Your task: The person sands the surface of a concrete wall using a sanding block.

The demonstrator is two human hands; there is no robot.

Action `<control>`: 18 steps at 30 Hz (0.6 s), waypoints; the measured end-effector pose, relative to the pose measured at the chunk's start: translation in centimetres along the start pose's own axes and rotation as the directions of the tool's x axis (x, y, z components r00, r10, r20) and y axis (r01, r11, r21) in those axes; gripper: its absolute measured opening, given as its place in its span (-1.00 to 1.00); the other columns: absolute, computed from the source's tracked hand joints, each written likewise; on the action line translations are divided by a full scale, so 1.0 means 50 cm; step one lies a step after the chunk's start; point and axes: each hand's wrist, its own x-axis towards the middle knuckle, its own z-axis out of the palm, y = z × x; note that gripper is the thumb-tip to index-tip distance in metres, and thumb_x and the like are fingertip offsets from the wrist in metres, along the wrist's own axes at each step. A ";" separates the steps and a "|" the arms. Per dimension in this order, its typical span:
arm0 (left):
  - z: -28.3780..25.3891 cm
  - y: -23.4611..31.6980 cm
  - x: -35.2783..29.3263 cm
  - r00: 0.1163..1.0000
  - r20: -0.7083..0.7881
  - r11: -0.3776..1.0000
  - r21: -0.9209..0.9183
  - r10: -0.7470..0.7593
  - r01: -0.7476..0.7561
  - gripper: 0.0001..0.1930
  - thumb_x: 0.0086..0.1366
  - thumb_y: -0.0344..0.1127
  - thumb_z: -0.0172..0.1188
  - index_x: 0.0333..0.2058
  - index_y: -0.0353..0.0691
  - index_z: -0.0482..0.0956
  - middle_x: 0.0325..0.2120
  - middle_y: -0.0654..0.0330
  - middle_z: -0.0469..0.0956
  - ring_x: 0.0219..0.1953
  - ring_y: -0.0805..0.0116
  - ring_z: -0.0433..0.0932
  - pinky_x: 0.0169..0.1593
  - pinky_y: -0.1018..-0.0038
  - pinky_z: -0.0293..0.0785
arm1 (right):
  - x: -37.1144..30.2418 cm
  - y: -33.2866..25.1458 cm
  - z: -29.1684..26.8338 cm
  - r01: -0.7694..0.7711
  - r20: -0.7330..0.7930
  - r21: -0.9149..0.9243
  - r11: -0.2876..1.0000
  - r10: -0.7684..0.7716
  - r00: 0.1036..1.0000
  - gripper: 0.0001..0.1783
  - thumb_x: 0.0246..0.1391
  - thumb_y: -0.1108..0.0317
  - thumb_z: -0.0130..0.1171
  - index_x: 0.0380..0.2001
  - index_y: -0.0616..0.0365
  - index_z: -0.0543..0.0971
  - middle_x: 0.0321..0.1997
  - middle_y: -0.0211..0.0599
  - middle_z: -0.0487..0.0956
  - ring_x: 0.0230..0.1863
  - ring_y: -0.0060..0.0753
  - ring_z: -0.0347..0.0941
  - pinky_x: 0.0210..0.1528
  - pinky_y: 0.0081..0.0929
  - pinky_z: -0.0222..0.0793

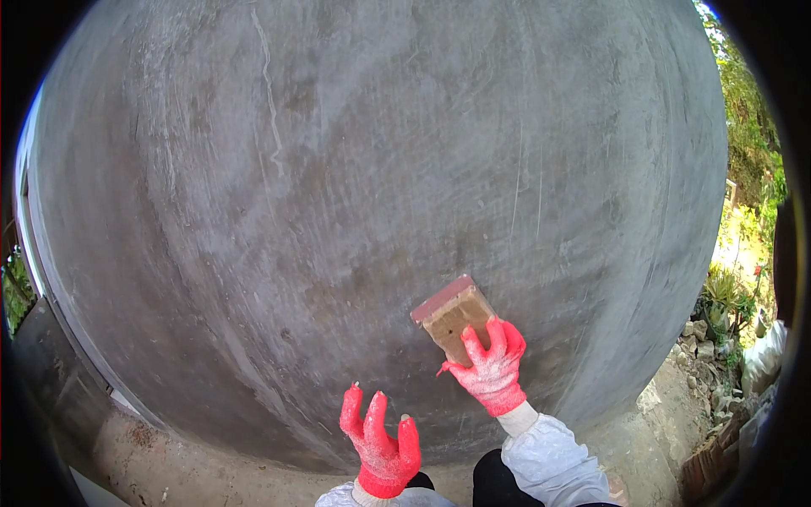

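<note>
A grey cement-plastered wall [363, 211] fills most of the view, with pale scratches and streaks across it. My right hand [492, 365], in a dusty red glove with a white cuff, grips a wooden sanding block [456, 325] wrapped at its far end in reddish sandpaper. The block lies against the lower part of the wall, tilted, and its underside is hidden. To the left and lower down, my left hand [384, 444] is raised in a matching red glove whose fingertips are bare. Its fingers are spread and hold nothing.
Below the wall runs a dusty concrete floor [211, 452], where my dark-clad knees show. Broken stones [694, 338], plants [726, 291] and a white sack [764, 359] lie along the right side. A pale frame edge [42, 270] borders the wall at left.
</note>
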 end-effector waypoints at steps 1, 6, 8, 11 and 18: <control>-0.002 -0.001 0.002 1.000 0.001 1.000 0.003 0.012 -0.012 -0.38 0.06 -0.58 0.20 0.17 -0.38 0.34 0.27 -0.23 0.09 0.31 -0.25 0.16 0.31 -0.05 0.14 | 0.099 -0.019 -0.011 -0.046 -0.039 0.031 0.998 0.047 0.998 0.17 -0.57 0.03 0.64 0.29 -0.25 0.36 0.36 -0.13 0.20 0.15 0.18 0.25 0.11 0.10 0.25; 0.005 0.001 0.006 0.999 -0.047 1.000 -0.007 0.002 -0.002 -0.38 0.06 -0.57 0.22 0.17 -0.37 0.35 0.26 -0.23 0.10 0.30 -0.26 0.17 0.30 -0.04 0.16 | 0.355 -0.056 -0.040 -0.154 -0.195 0.012 0.988 0.153 0.969 0.06 -0.41 0.10 0.59 0.29 -0.18 0.38 0.41 -0.18 0.17 0.13 0.11 0.28 0.10 0.05 0.29; -0.007 -0.007 -0.009 0.998 -0.064 0.999 0.032 -0.001 0.003 -0.38 0.07 -0.56 0.23 0.17 -0.37 0.35 0.26 -0.23 0.11 0.30 -0.26 0.17 0.30 -0.04 0.16 | 0.293 -0.076 -0.018 -0.175 -0.171 0.004 0.985 0.173 0.970 0.10 -0.41 0.09 0.60 0.32 -0.19 0.33 0.40 -0.15 0.16 0.13 0.12 0.29 0.08 0.07 0.31; -0.005 -0.003 -0.035 0.998 -0.026 0.998 -0.003 -0.063 0.063 -0.39 0.07 -0.55 0.24 0.16 -0.36 0.36 0.25 -0.23 0.13 0.30 -0.26 0.18 0.30 -0.03 0.17 | -0.001 -0.069 0.028 -0.089 -0.048 0.021 0.996 0.090 0.995 0.13 -0.50 -0.01 0.62 0.29 -0.33 0.35 0.34 -0.18 0.21 0.13 0.12 0.26 0.05 0.13 0.30; -0.007 -0.007 -0.004 1.000 -0.006 1.000 0.006 -0.019 0.020 -0.37 0.07 -0.55 0.29 0.17 -0.37 0.37 0.25 -0.22 0.13 0.29 -0.25 0.20 0.29 -0.02 0.19 | 0.247 -0.133 0.011 -0.025 0.002 0.126 0.992 0.025 1.000 0.16 -0.67 0.03 0.63 0.24 -0.20 0.44 0.37 -0.11 0.22 0.14 0.12 0.28 0.10 0.02 0.28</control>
